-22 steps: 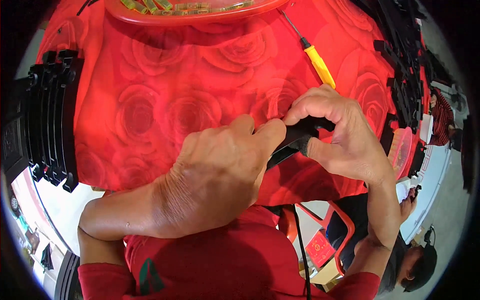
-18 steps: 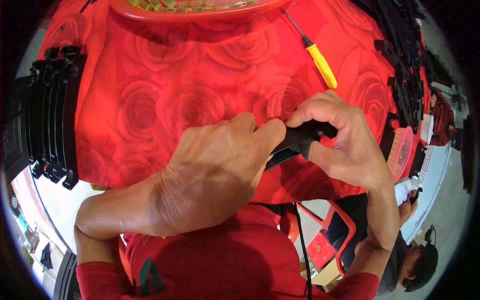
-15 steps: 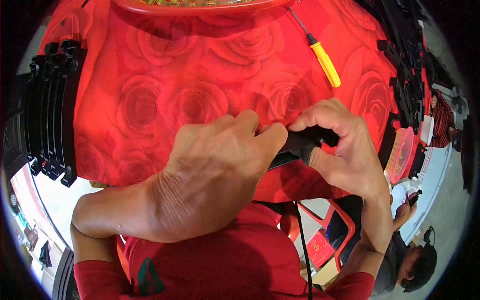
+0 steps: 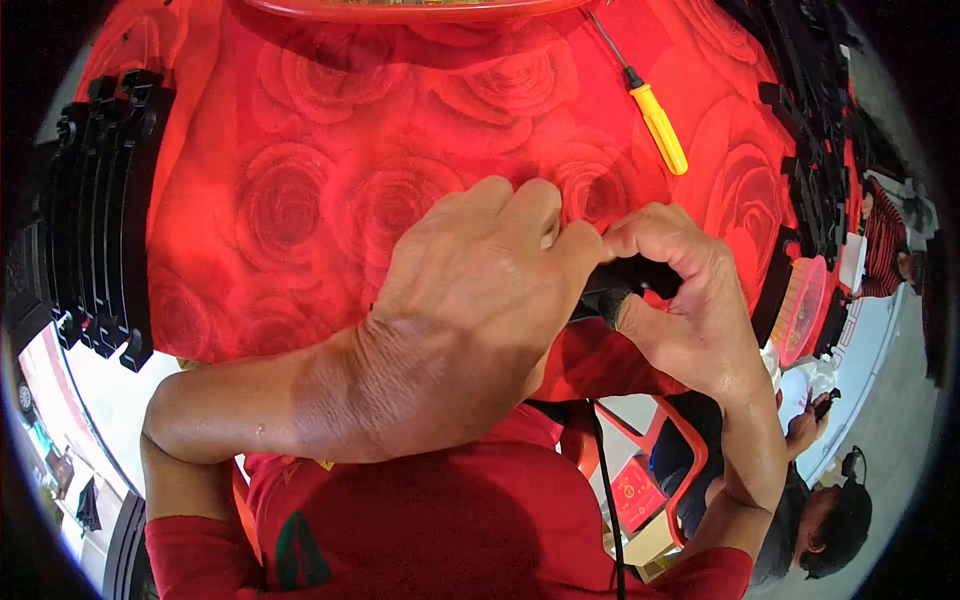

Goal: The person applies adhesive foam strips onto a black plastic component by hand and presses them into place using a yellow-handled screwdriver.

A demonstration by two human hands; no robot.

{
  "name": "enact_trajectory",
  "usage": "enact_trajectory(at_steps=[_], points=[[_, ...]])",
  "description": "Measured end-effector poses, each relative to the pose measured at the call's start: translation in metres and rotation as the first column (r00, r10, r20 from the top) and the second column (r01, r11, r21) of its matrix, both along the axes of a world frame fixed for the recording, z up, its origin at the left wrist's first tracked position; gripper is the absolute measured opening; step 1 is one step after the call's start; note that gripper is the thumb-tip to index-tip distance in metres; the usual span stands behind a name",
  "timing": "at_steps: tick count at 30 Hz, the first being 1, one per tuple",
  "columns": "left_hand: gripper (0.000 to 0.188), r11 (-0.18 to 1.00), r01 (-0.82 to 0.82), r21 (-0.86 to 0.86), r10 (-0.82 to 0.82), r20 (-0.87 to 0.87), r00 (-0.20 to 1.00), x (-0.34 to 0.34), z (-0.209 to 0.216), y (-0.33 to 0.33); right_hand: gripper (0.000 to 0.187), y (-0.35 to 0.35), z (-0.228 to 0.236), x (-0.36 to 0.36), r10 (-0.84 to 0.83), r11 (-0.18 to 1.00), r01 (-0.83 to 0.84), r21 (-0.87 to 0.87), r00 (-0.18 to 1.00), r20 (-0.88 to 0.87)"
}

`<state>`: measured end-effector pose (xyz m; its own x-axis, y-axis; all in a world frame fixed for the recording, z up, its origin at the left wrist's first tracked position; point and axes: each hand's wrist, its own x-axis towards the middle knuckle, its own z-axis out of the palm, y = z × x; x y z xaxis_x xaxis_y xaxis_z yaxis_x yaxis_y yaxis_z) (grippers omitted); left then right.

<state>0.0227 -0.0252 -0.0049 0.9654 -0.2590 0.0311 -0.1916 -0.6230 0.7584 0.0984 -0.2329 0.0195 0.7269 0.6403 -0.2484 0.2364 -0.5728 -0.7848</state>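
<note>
Over the near part of the red rose-patterned tablecloth (image 4: 390, 210), both of my hands close on one black plastic part (image 4: 655, 275). My left hand (image 4: 480, 300) is curled with its back up, thumb and index finger pressed at the part's left end. On the other end, the fingers and thumb of my right hand (image 4: 690, 300) grip it from the right. The tip of my right thumb looks dark. Much of the part is hidden behind my hands, so its full shape cannot be made out.
A yellow-handled screwdriver (image 4: 660, 130) lies at the far right. Long black plastic pieces (image 4: 145, 220) stand in a row on the left; more black pieces (image 4: 820, 170) line the right edge, near a pink brush (image 4: 800, 310). A red tray (image 4: 420, 12) sits far off. Another person (image 4: 835, 530) is at lower right.
My left hand has moved up and to the right, closer to my right hand, covering more of the black part. My right hand keeps its grip almost in place.
</note>
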Motion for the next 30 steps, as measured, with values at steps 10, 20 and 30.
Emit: enact_trajectory(at_steps=[10, 20, 30], points=[[0.019, 0.998, 0.029, -0.057, -0.034, -0.09, 0.995, 0.006, -0.004, -0.001, 0.028, 0.0, 0.004, 0.0, -0.042, 0.998, 0.038, -0.045, 0.996, -0.084], [0.015, 0.998, 0.029, -0.054, -0.033, -0.087, 0.996, 0.013, -0.003, -0.002, 0.021, 0.005, 0.006, 0.008, -0.032, 0.997, 0.025, -0.074, 0.994, -0.101], [0.014, 0.968, -0.028, -0.251, 0.053, 0.09, 0.995, 0.001, -0.021, -0.005, 0.021, 0.002, 0.004, 0.008, 0.003, 0.996, -0.009, -0.087, 0.998, -0.068]])
